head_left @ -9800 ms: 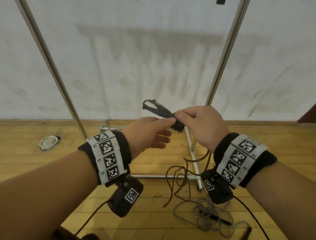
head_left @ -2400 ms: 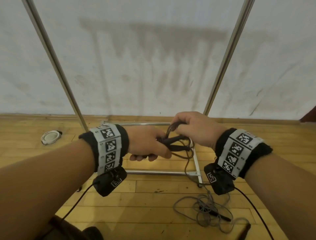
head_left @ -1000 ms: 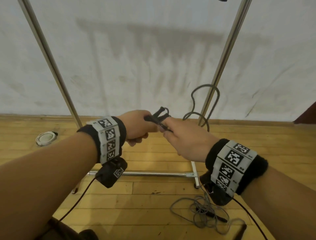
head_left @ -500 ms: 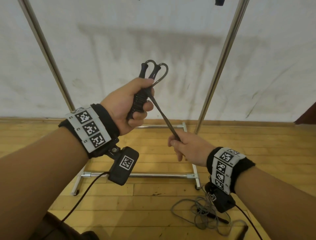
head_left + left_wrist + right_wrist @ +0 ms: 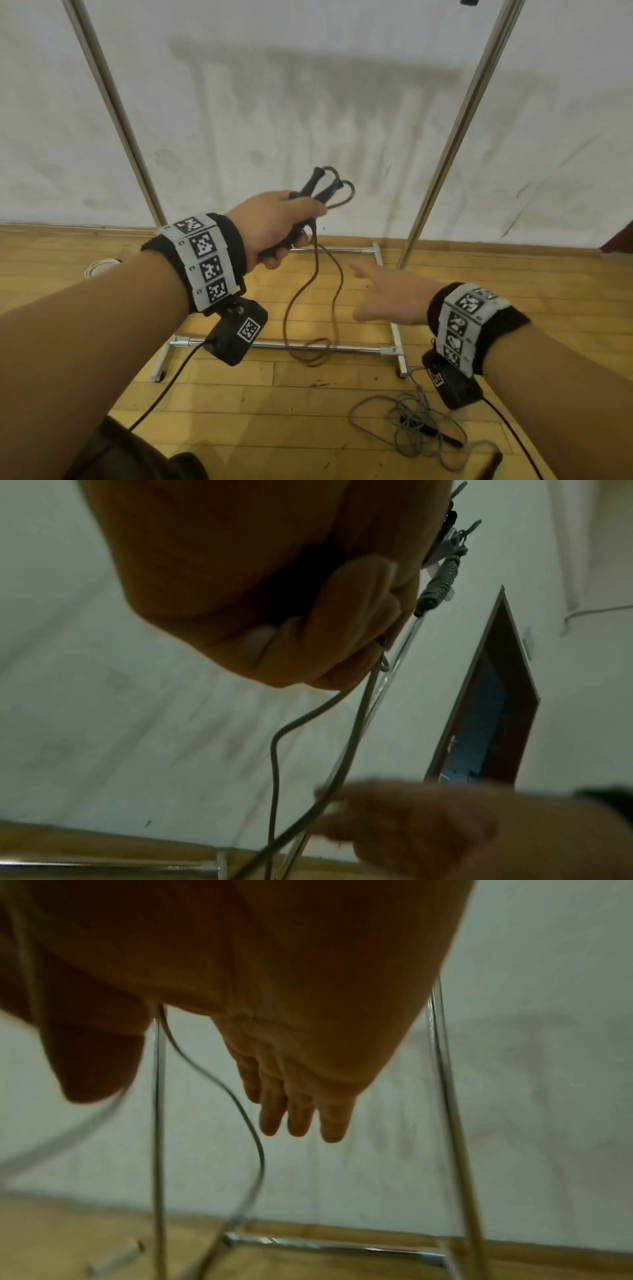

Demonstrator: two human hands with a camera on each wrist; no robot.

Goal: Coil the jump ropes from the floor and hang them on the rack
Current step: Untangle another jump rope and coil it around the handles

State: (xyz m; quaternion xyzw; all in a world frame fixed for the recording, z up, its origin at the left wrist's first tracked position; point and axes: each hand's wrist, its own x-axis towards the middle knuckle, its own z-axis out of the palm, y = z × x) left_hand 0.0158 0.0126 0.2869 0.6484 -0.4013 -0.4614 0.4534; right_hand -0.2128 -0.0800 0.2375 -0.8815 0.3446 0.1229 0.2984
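The rack (image 5: 442, 164) ran off the top edge; the right hand (image 5: 421, 829) was blurred in the left wrist view

Shiny metal rack (image 5: 455, 126), glossy wood floor (image 5: 239, 404), matt wall (image 5: 274, 102).

Both forearms are bare, with no sleeves. Each wrist wears a black fabric band (image 5: 236, 240) wrapped by a pale grey strap (image 5: 205, 262) printed with 4 square black-and-white coded markers. Under each wrist hangs a small black camera box (image 5: 236, 334) bearing 1 similar marker, and a thin black cable (image 5: 161, 394) trails from it. The right wrist carries the same band (image 5: 507, 320) and box (image 5: 450, 385).
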